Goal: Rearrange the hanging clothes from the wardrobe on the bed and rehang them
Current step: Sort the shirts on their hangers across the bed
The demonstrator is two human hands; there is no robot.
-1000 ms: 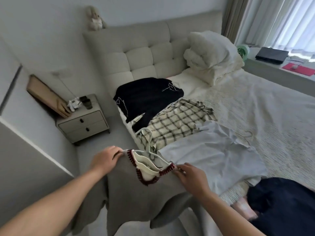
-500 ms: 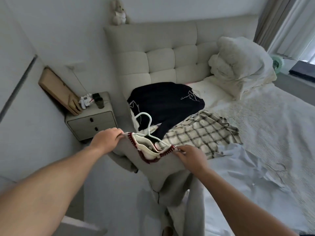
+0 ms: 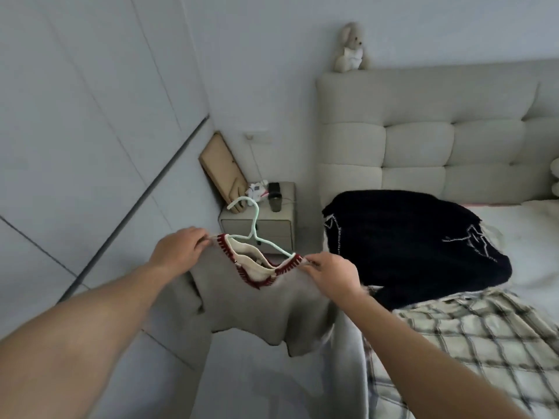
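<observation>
1. Slippage is our first worry: our left hand and right hand each pinch a shoulder of the grey sweater with fingers curled on the fabric, and the pale green hanger merely sits in the red-stitched neckline, so a tilt could tip it out.
2. Held in the air off the side edge of the bed, the sweater's hem and sleeves hang low and could snag that edge or drag as we turn toward the wardrobe.
3. Nearby on the bed, the dark garment overlaps the plaid shirt; a trailing sleeve might pull them.
4. Containers: only the nightstand, its drawers closed, contents unseen; small items stand on top.
</observation>
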